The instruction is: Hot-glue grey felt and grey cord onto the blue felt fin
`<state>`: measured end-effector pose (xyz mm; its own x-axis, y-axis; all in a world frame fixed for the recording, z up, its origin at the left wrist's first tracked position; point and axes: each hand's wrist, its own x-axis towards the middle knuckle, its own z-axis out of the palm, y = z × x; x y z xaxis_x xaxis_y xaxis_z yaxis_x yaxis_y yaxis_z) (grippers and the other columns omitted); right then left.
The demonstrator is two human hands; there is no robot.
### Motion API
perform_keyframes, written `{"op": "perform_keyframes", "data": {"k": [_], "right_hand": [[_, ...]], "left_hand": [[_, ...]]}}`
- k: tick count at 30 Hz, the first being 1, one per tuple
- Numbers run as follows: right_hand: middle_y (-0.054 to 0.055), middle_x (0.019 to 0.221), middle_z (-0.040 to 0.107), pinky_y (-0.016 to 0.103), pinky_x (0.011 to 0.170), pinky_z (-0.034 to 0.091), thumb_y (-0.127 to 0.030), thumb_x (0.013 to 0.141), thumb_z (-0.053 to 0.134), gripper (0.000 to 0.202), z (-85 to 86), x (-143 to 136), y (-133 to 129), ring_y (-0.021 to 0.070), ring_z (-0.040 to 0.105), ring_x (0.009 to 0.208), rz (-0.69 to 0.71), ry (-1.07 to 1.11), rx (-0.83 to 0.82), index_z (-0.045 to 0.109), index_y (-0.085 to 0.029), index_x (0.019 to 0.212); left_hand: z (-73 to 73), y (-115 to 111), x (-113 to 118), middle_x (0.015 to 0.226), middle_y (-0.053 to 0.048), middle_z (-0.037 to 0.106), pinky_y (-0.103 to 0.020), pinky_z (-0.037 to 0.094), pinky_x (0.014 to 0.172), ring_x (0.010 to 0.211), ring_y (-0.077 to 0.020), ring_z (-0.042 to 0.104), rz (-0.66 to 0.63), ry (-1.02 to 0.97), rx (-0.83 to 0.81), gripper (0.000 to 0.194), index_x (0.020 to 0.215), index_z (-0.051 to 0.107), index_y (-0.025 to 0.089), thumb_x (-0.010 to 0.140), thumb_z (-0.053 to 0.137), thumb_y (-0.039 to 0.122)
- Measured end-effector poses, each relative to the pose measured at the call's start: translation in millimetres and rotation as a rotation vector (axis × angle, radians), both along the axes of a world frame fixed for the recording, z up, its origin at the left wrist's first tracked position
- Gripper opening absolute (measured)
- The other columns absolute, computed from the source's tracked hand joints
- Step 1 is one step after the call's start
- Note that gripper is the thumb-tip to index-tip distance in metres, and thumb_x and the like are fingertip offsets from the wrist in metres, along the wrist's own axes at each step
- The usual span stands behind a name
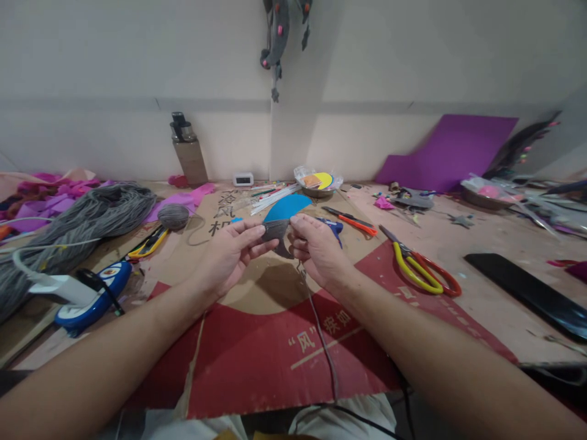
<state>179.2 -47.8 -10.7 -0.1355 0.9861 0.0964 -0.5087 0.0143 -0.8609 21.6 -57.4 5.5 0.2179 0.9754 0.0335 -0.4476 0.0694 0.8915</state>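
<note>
Both hands meet over the cardboard around a curved blue crescent-shaped piece (288, 206), its near part wrapped in grey yarn (276, 231). My left hand (236, 249) pinches the wrapped part from the left, thumb on top and fingers beneath. On the other side my right hand (316, 247) is closed, thumb and forefinger pressed together at the piece's edge on the yarn. A grey strand (321, 324) hangs from under my right hand and runs over the cardboard's front edge. The fingers hide part of the wrapped end.
Under my hands lies a red and brown cardboard sheet (247, 360). Scissors (419, 269), an orange cutter (353, 221) and a blue glue gun (334, 227) lie to the right. Leftward are a yarn ball (173, 216), a yellow cutter (149, 241) and a power strip (94, 299).
</note>
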Motion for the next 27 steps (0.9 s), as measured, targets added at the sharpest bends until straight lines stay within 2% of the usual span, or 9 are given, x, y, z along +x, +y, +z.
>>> {"op": "perform_keyframes", "data": {"k": [6,9,13,15,18,20,22,24,27], "right_hand": [[-0.011,0.056,0.034,0.019,0.042,0.01,-0.039,0.068,0.076,0.041,-0.6,-3.3,-3.6,0.0023,0.019,0.044,-0.003,-0.036,0.005,0.039,-0.021,0.072],[-0.011,0.056,0.031,0.019,0.042,0.009,-0.038,0.068,0.076,0.042,-1.7,-1.1,-0.6,0.0024,0.017,0.044,0.003,-0.011,-0.014,0.038,-0.021,0.07],[-0.011,0.054,0.025,0.02,0.041,0.007,-0.038,0.068,0.072,0.042,-2.9,5.0,6.8,0.0029,0.013,0.043,0.039,-0.007,-0.077,0.033,-0.021,0.065],[-0.011,0.054,0.025,0.02,0.04,0.006,-0.037,0.067,0.071,0.041,-3.2,7.3,8.6,0.0031,0.013,0.043,0.078,-0.042,-0.112,0.033,-0.021,0.064],[-0.011,0.053,0.024,0.02,0.04,0.006,-0.039,0.07,0.071,0.04,-3.0,7.8,6.5,0.0033,0.012,0.043,0.178,-0.104,-0.103,0.036,-0.021,0.065],[-0.012,0.053,0.025,0.019,0.04,0.006,-0.041,0.072,0.071,0.04,-2.2,6.5,3.0,0.0035,0.012,0.044,0.243,-0.14,-0.074,0.036,-0.021,0.066],[-0.012,0.052,0.027,0.02,0.041,0.007,-0.042,0.073,0.071,0.039,-1.0,5.1,-0.1,0.0034,0.013,0.043,0.269,-0.17,-0.032,0.038,-0.021,0.067],[-0.011,0.051,0.03,0.02,0.041,0.009,-0.041,0.073,0.07,0.036,0.1,4.5,-1.7,0.0035,0.016,0.042,0.251,-0.227,0.009,0.042,-0.021,0.069],[-0.009,0.052,0.035,0.021,0.042,0.014,-0.041,0.075,0.068,0.03,0.6,5.5,-1.4,0.0044,0.024,0.043,0.162,-0.418,0.117,0.048,-0.02,0.068]], "left_hand": [[1.6,0.3,-1.0,0.074,-0.002,0.065,-0.03,0.059,0.075,0.072,-0.0134,0.064,0.059,0.01,-0.009,0.008,0.069,0.064,0.013,0.071,0.071,0.015],[-1.2,1.6,-2.2,0.078,-0.003,0.066,-0.03,0.06,0.072,0.072,-0.0137,0.064,-0.006,0.038,-0.002,0.008,0.074,0.065,0.013,0.073,0.072,0.018],[-3.9,4.4,-6.0,0.086,-0.007,0.069,-0.031,0.059,0.061,0.073,-0.0178,0.065,-0.145,0.158,0.076,0.023,0.09,0.069,0.016,0.083,0.066,0.037],[-2.3,8.0,-10.3,0.091,-0.008,0.069,-0.027,0.056,0.057,0.073,-0.0175,0.065,-0.078,0.286,0.179,0.026,0.095,0.069,0.016,0.083,0.066,0.039],[2.3,17.7,-20.4,0.094,-0.006,0.068,-0.021,0.051,0.059,0.072,-0.0132,0.063,0.139,0.482,0.39,0.028,0.1,0.069,0.018,0.074,0.076,0.027],[4.0,25.8,-27.6,0.087,-0.004,0.067,-0.02,0.049,0.06,0.07,-0.0121,0.061,0.183,0.495,0.442,0.03,0.1,0.069,0.019,0.073,0.077,0.026],[3.8,32.8,-33.0,0.077,-0.004,0.066,-0.021,0.047,0.056,0.065,-0.0125,0.06,0.091,0.435,0.363,0.023,0.093,0.069,0.018,0.078,0.072,0.035],[2.6,36.4,-35.6,0.069,-0.005,0.063,-0.021,0.043,0.051,0.057,-0.0122,0.056,-0.046,0.4,0.271,0.03,0.081,0.068,0.016,0.083,0.064,0.045],[1.6,35.9,-36.3,0.059,-0.003,0.057,-0.021,0.04,0.048,0.05,-0.0102,0.05,-0.158,0.438,0.233,0.034,0.067,0.066,0.015,0.08,0.067,0.047]]}}
